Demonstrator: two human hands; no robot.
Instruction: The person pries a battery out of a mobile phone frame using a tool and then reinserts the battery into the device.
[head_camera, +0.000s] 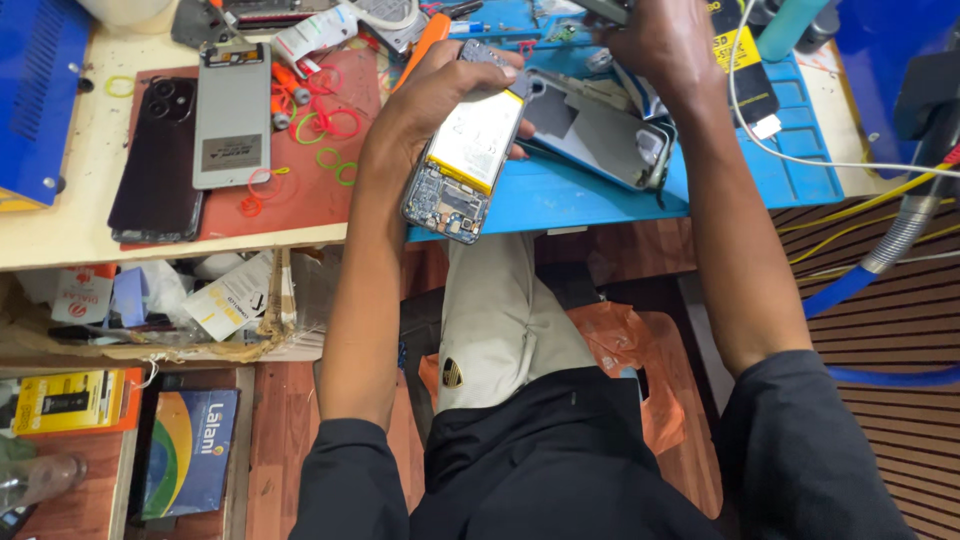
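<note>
My left hand grips the opened phone; my right hand reaches across the tabletop, its grip unclear.

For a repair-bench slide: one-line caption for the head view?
Left hand holds an opened phone over the blue mat; right hand reaches farther back.

I count one opened phone body with a yellow-white battery, one grey plastic back cover, one black phone, one silver-grey flat panel, and two boxes below the bench: yellow, blue.
</note>
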